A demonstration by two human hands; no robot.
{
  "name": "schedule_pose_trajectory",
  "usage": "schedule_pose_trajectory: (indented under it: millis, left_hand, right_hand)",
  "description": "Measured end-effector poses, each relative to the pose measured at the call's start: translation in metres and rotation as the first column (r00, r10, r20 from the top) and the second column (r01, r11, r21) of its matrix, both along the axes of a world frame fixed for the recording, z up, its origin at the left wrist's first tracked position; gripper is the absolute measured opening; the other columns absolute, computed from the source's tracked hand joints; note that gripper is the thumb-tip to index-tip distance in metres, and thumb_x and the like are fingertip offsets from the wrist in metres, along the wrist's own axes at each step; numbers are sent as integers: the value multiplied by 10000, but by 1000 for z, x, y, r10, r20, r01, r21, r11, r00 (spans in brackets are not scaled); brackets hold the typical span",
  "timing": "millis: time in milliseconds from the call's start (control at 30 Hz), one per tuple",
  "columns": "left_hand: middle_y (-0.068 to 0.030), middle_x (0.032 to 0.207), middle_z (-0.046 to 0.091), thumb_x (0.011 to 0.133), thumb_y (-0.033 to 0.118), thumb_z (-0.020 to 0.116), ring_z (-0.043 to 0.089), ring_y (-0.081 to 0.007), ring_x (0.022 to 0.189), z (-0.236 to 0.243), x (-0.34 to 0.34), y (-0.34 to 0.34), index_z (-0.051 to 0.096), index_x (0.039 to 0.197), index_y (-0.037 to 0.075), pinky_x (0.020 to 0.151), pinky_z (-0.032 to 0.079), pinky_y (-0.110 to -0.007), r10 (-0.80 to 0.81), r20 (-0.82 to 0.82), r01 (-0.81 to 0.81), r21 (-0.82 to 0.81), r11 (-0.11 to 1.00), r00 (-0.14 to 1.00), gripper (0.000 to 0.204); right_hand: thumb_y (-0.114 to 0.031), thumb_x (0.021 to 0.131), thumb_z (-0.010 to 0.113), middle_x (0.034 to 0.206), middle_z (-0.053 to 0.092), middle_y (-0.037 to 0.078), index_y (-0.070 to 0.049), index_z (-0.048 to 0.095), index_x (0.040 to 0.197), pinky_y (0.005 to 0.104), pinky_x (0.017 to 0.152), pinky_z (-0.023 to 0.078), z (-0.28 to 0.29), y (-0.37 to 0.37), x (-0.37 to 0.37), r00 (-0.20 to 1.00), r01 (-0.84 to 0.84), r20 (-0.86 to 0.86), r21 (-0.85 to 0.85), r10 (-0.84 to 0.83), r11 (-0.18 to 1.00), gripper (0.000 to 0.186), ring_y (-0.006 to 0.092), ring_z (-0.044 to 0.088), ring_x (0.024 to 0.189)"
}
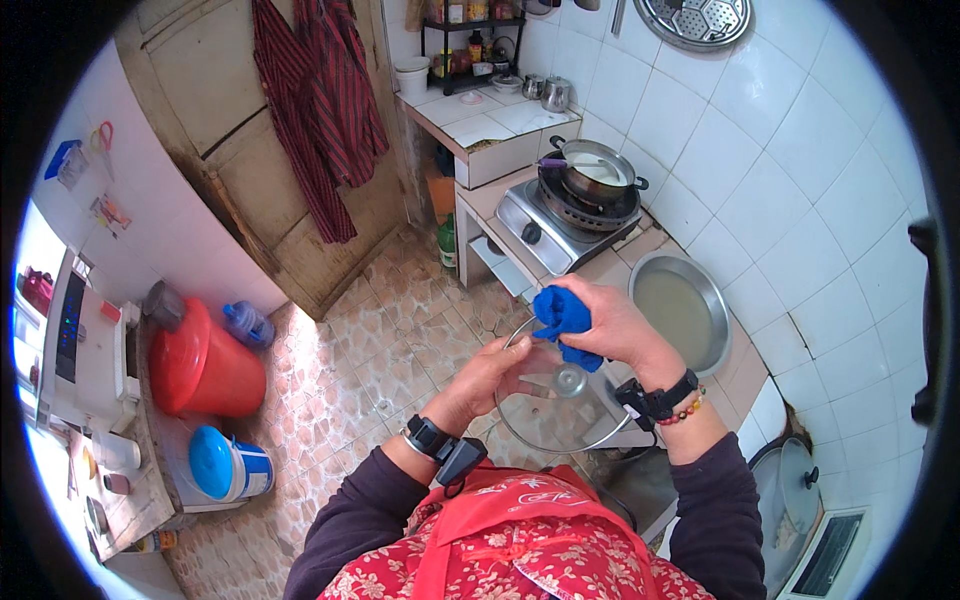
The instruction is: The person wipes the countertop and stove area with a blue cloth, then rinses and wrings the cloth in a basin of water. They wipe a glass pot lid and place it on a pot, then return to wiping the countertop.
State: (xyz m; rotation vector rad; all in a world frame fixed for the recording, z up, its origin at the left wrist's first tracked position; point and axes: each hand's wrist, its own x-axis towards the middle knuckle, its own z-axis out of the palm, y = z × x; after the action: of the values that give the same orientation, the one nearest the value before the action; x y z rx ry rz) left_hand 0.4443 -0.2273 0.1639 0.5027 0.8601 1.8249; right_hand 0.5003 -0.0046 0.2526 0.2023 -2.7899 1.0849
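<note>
A round glass pot lid (540,425) with a metal rim and a centre knob is held in front of my body. My left hand (488,378) grips its left edge, with the thumb on the rim and fingers showing through the glass. In my right hand (622,322) a bunched blue cloth (563,312) is clasped, pressed near the lid's far rim. Just beyond my right hand stands a wide metal basin (721,345) with cloudy water in it.
A two-handled pot (600,190) with white contents and a purple-handled utensil sits on the gas stove (545,245). To the left are a red lidded bin (205,360), a blue-lidded bucket (212,462) and a water jug (248,325). A covered wok (775,500) stands at lower right.
</note>
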Motion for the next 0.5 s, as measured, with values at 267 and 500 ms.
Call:
schedule_pose_trajectory:
  millis: [267, 500]
  left_hand:
    - [-220, 1357, 560, 1008, 457, 516, 528, -390, 1266, 0, -8, -10, 368, 1492, 64, 972, 480, -611, 219, 80, -224, 53, 973, 972, 641]
    - [-194, 1361, 563, 1027, 397, 496, 516, -359, 1266, 1, -11, 1, 367, 1495, 101, 1007, 459, -595, 558, 8, -558, 15, 830, 830, 569]
  right_hand:
    - [-89, 776, 729, 953, 656, 81, -53, 564, 1189, 340, 780, 538, -30, 15, 1, 969, 243, 50, -370, -242, 897, 447, 168, 638, 855]
    - [-42, 841, 654, 942, 648, 33, -44, 583, 1137, 298, 719, 547, -119, -37, 15, 792, 456, 199, -821, -577, 343, 305, 141, 644, 803]
